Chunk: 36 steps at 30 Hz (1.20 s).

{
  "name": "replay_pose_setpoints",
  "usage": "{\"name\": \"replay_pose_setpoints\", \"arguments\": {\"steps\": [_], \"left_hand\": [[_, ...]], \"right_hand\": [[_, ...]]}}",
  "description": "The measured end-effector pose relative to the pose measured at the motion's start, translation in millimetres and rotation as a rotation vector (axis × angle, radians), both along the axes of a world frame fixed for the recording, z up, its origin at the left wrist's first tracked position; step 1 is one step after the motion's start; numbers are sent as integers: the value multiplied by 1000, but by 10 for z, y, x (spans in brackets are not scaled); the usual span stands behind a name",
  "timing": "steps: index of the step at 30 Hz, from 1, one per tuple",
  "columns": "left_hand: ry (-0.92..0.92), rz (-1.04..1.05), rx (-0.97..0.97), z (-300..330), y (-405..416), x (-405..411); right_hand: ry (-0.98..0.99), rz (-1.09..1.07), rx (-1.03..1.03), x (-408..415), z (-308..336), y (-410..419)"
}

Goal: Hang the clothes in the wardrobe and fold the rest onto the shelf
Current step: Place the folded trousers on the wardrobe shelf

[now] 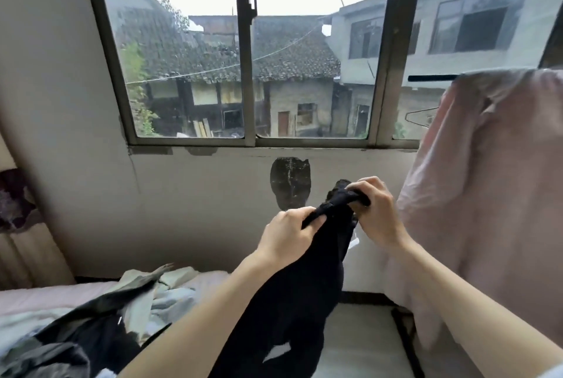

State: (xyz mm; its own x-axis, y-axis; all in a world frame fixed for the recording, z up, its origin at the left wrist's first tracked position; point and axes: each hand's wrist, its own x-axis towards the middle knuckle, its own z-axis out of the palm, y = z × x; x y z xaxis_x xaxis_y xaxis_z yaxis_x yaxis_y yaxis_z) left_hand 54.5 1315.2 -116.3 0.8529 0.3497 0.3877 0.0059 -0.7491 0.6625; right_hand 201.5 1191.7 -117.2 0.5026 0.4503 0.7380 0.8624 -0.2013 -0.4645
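A pink-covered bed [39, 297] carries a rumpled heap of grey, green and black clothes [100, 316]

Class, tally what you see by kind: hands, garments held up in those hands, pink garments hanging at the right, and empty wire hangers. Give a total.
Hands: 2, left hand and right hand
Held black garment: 1
Hanging pink garment: 1
Empty wire hanger: 1
Total: 5
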Motion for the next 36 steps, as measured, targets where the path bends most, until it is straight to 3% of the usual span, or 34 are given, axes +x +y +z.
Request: {"name": "replay_pose_setpoints", "arguments": {"steps": [6,9,12,14,18,20,22,24,26,30,36], "left_hand": [[13,-175,-360,-84,-688,267],[40,-251,-401,-136,-1008,364],[31,-248,-368,-167,-1253,501],[9,-211,-332,-179,-1383,580],[-25,-273,-281,-170,-1674,674],[-22,-347,-209,-158,-1787,691],[-26,-450,-100,-167,-1902,700],[-48,-538,-16,-177,-2013,703],[-38,-604,36,-164,-2054,741],[216,-757,-115,-31,-1845,868],[142,-489,-235,92,-1474,1225]], "right_hand": [[395,-48,-116,90,-312,-1138],[554,-85,-117,91,-333,-1561],[529,-399,-239,144,-207,-1860],[605,-459,-312,141,-74,-1961],[1232,-135,63,130,258,-2153],[1363,-43,181,148,385,-2225],[1289,-105,128,179,429,-2220],[1065,-257,6,171,463,-2163],[909,-363,33,187,525,-2157],[710,-301,102,134,701,-2279],[291,-387,-204,79,935,-2566]]}}
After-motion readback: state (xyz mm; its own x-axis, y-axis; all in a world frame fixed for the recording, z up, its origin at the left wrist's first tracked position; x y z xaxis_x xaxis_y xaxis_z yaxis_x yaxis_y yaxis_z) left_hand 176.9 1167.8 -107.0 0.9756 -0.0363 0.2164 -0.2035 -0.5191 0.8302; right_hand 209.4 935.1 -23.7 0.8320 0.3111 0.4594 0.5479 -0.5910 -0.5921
